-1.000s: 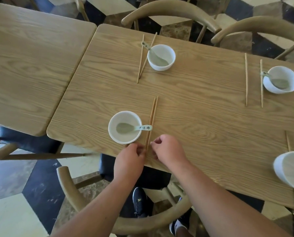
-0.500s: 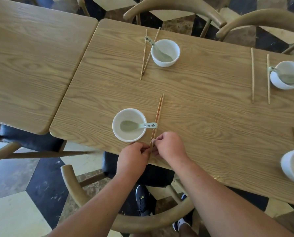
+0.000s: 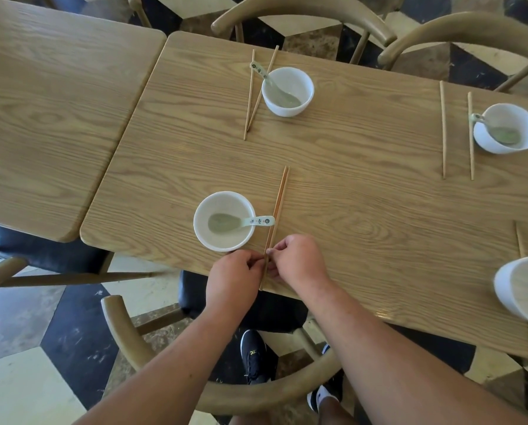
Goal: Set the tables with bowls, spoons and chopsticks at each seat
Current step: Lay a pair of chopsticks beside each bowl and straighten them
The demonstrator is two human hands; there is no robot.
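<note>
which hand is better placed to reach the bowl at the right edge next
Right, likely: the right hand lies on the side of the chopsticks nearer that bowl; the left hand would have to cross them.

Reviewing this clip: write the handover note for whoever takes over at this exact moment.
Hands: left hand and right hand both pinch the near end of the near chopsticks, which lie just right of the near bowl holding its spoon.
Done: far-left bowl and far-right bowl each hold a spoon, with chopsticks beside them.
Unclear: near-right bowl has a chopstick beside it; too blurred to tell if it holds a spoon.
Left: release this pair, then check that seat.
</note>
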